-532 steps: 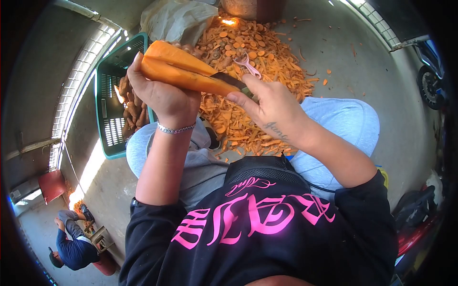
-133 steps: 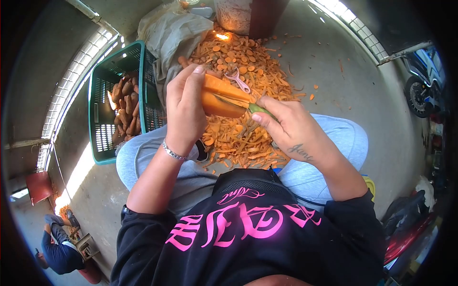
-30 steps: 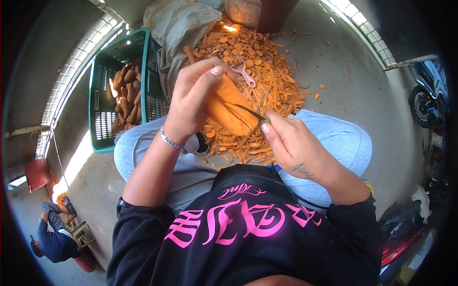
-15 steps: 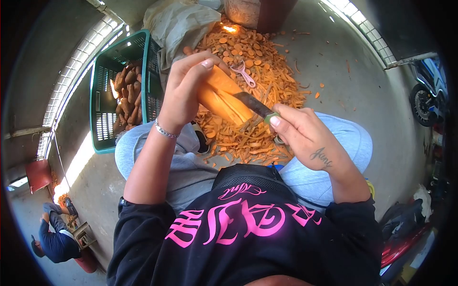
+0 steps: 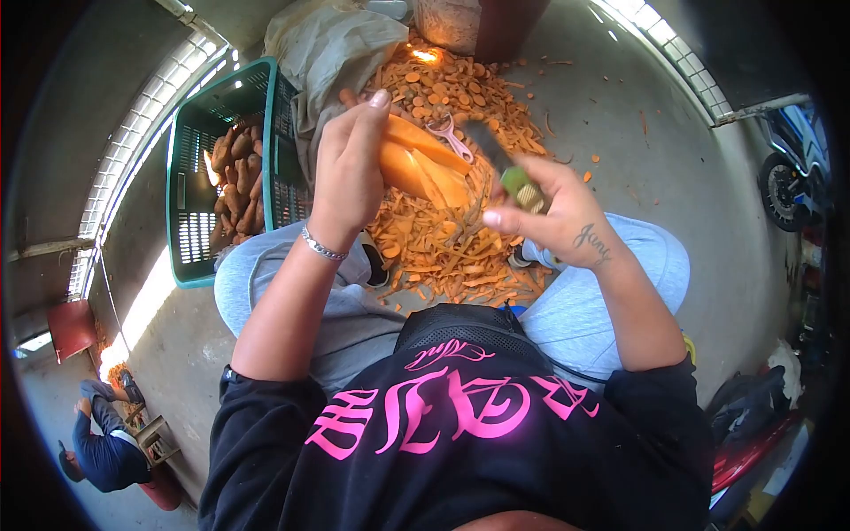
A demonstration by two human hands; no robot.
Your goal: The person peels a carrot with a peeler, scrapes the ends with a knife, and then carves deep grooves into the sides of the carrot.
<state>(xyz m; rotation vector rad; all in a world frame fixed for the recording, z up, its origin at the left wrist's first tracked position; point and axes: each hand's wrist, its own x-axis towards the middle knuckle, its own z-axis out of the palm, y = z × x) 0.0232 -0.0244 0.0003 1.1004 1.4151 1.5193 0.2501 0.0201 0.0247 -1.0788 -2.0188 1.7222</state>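
Observation:
My left hand is closed around a large peeled carrot. The carrot has long flat cut faces, and its near end points to the right. My right hand grips a knife by its green handle. The dark blade, a little blurred, points up and away, apart from the carrot. Under both hands lies a heap of carrot peelings and round slices. A pink peeler rests on that heap, just beyond the carrot.
To the left stands a green plastic crate with several unpeeled carrots. A whitish sack lies behind the heap. Another person sits at the far lower left. A motorcycle wheel shows at the right.
The knife has left the carrot and turned, its blade now pointing up and away. My left hand has moved slightly right and turned with the carrot.

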